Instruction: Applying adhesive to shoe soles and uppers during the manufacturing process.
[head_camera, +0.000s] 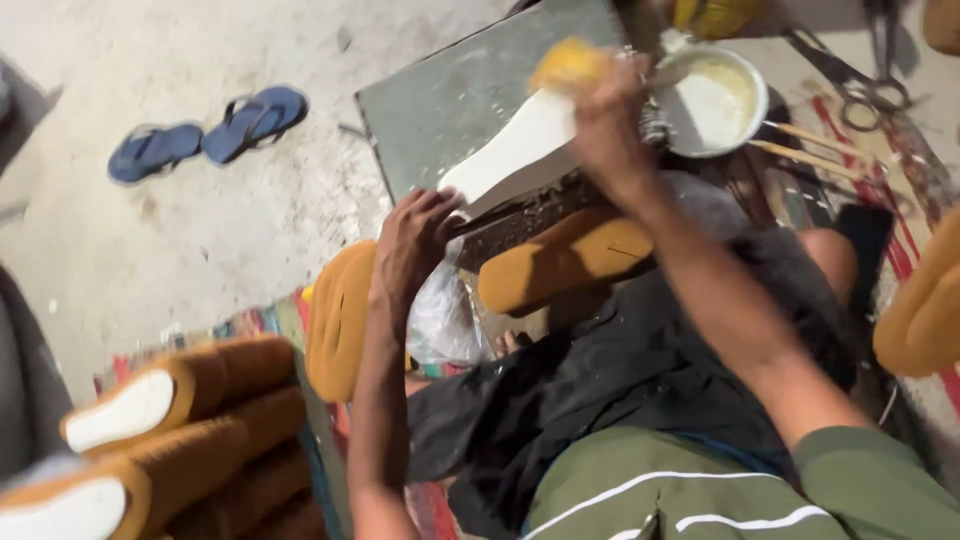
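Observation:
My left hand (415, 238) grips the near end of a white shoe sole (520, 148) that lies tilted on a grey metal slab (450, 100). My right hand (603, 112) is closed on a yellow sponge-like pad (570, 62) pressed on the sole's far end. A white bowl of pale yellow glue (712, 100) stands just right of that hand. A tan shoe upper (565, 258) lies under my forearms.
Stacked tan shoes with white soles (180, 430) fill the lower left. A pair of blue flip-flops (205, 135) lies on the concrete floor. Scissors (860, 85) and thin sticks (820, 150) lie at the upper right. Another tan shoe (925, 310) sits at the right edge.

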